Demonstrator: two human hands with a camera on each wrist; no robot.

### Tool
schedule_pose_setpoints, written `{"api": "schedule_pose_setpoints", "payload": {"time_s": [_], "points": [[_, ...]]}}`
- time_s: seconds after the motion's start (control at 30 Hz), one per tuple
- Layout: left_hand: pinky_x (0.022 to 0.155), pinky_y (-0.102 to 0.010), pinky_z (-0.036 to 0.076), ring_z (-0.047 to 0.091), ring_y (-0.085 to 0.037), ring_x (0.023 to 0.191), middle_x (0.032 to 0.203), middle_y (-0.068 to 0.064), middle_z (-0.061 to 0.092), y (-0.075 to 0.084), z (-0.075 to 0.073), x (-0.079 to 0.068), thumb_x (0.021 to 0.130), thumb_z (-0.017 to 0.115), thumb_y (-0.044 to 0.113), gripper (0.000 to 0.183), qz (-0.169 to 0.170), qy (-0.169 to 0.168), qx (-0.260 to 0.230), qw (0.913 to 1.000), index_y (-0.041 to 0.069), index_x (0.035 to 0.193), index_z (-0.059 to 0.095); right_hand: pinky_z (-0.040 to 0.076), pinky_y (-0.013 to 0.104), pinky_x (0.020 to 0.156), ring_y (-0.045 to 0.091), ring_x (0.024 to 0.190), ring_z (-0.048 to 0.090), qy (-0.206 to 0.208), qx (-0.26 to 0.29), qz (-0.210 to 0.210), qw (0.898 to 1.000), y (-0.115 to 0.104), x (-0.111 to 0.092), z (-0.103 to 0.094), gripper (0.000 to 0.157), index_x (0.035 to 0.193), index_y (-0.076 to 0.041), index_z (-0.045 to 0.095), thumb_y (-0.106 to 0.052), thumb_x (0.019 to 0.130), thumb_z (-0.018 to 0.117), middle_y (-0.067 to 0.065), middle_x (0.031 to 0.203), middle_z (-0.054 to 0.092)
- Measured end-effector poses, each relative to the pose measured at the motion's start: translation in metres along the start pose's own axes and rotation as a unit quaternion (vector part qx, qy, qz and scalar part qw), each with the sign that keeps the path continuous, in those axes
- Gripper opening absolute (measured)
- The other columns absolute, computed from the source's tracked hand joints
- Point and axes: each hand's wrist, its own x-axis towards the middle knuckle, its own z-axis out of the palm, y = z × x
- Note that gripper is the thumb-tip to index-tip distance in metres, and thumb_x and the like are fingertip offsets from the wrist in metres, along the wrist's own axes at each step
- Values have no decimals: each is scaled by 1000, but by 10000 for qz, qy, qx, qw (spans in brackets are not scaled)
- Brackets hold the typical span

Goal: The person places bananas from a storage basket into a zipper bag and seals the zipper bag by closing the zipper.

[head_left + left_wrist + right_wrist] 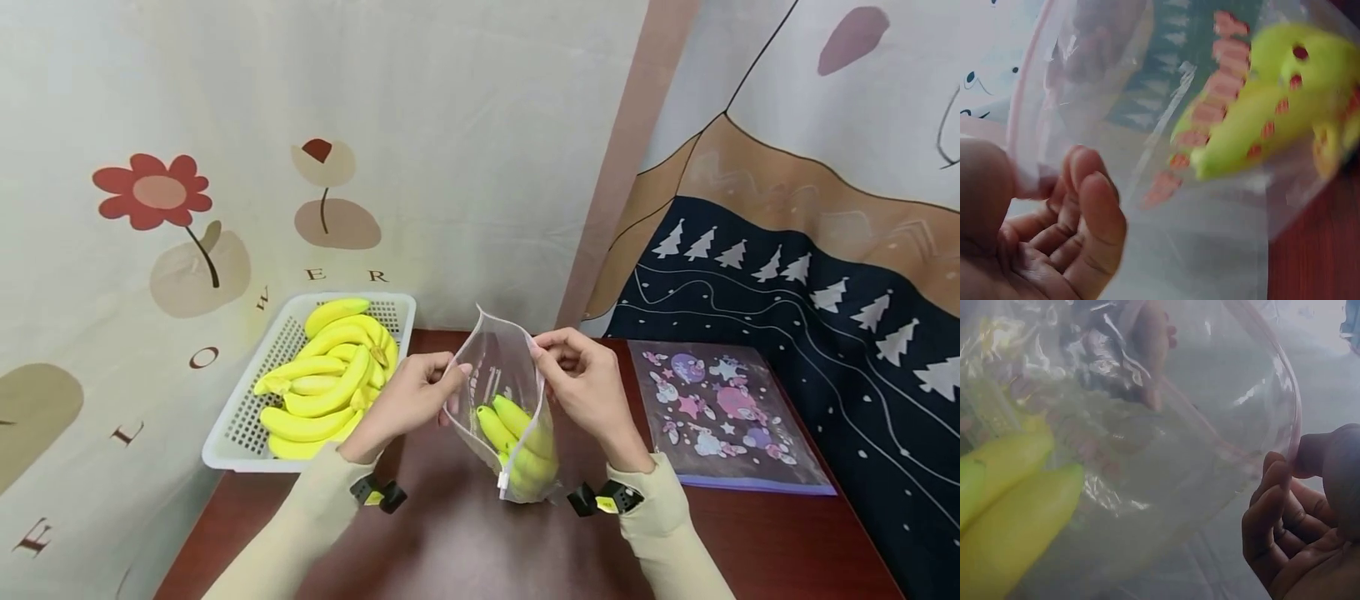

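A clear zip bag [497, 350] stands on the table with its mouth spread wide, a white slider hanging at the near end of its zip. Inside sit several yellow-green bananas [525, 442], low in the bag. My left hand [412, 392] pinches the left rim between thumb and fingers. Opposite it, my right hand [588, 387] pinches the right rim. The left wrist view shows red lettering on the bag's side, with bananas [1235, 125] behind the film. In the right wrist view, thumb and fingertips [1275, 469] grip the pinkish zip edge.
To the left stands a white perforated basket [225, 446] holding many bananas [330, 383]. A flat printed zip bag [731, 412] with a purple zip edge lies at the right of the dark red table [442, 550]. Patterned cloth [480, 167] hangs behind.
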Motion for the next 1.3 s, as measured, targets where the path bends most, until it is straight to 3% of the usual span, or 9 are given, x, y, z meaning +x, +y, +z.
{"api": "schedule_pose_setpoints", "payload": {"time_s": [0.17, 0.27, 0.43, 0.6, 0.73, 0.83, 1.07, 1.2, 1.3], "points": [[44, -51, 55, 61, -23, 42, 59, -10, 64, 8, 4, 4, 107, 56, 32, 41, 26, 275, -640, 9976, 1, 81, 62, 50, 21, 58, 12, 63, 59, -354, -1109, 320, 9927, -12, -5, -7, 18, 107, -19, 73, -19, 90, 78, -1, 74, 67], [44, -51, 54, 60, -23, 42, 57, -10, 62, 9, 5, 6, 107, 56, 32, 41, -57, 639, -802, 9947, -1, 82, 61, 50, 22, 57, 12, 63, 59, -614, -1662, 487, 9830, -20, -9, -10, 12, 97, -20, 73, -23, 87, 80, -5, 71, 65], [43, -45, 55, 60, -23, 42, 57, -11, 62, 12, 5, 9, 107, 55, 30, 38, 0, 968, -988, 9904, -2, 88, 59, 47, 22, 55, 8, 59, 57, -512, -1994, 29, 9786, -23, -10, -10, 10, 80, -19, 71, -17, 89, 77, -7, 66, 64], [46, -44, 56, 60, -23, 44, 61, -12, 64, 18, 4, 9, 104, 61, 25, 21, -207, 588, -861, 9943, 5, 104, 59, 45, 22, 53, 7, 57, 57, -509, -1924, 21, 9800, -18, -9, -10, 12, 80, -19, 71, -17, 90, 78, -9, 64, 64], [47, -43, 57, 60, -21, 44, 61, -9, 64, 22, 1, 5, 100, 66, 25, 24, -702, -44, -581, 9958, 11, 117, 58, 42, 23, 49, 9, 53, 58, -869, -1901, 473, 9768, -18, -8, -13, 9, 84, -17, 71, -18, 92, 75, -8, 62, 65], [48, -41, 57, 59, -20, 44, 60, -7, 63, 23, 0, 3, 101, 65, 20, 29, -848, -340, -723, 9932, 8, 126, 56, 42, 25, 46, 12, 50, 57, -1053, -1846, 916, 9728, -19, -7, -15, 8, 86, -16, 71, -19, 94, 72, -2, 59, 65], [41, -35, 53, 49, -14, 39, 57, -3, 54, 20, -6, 5, 101, 58, 7, 30, -983, -654, -1211, 9856, -3, 129, 54, 48, 33, 41, 14, 39, 50, -1488, -1500, 1792, 9609, -21, -7, -19, 11, 86, -9, 68, -16, 94, 71, 6, 57, 62], [41, -34, 53, 47, -13, 38, 57, -2, 52, 17, -7, 7, 101, 57, 5, 30, -1072, -769, -1323, 9824, -5, 128, 54, 49, 34, 41, 14, 38, 50, -1553, -1388, 1942, 9586, -19, -6, -19, 12, 85, -8, 68, -16, 94, 72, 7, 58, 62], [44, -37, 56, 50, -14, 41, 58, -3, 55, 15, -6, 9, 102, 58, 7, 30, -974, -520, -1373, 9844, -5, 129, 54, 50, 33, 42, 15, 40, 52, -1381, -1268, 1818, 9653, -16, -4, -18, 12, 88, -8, 68, -17, 95, 71, 11, 60, 64]]}}
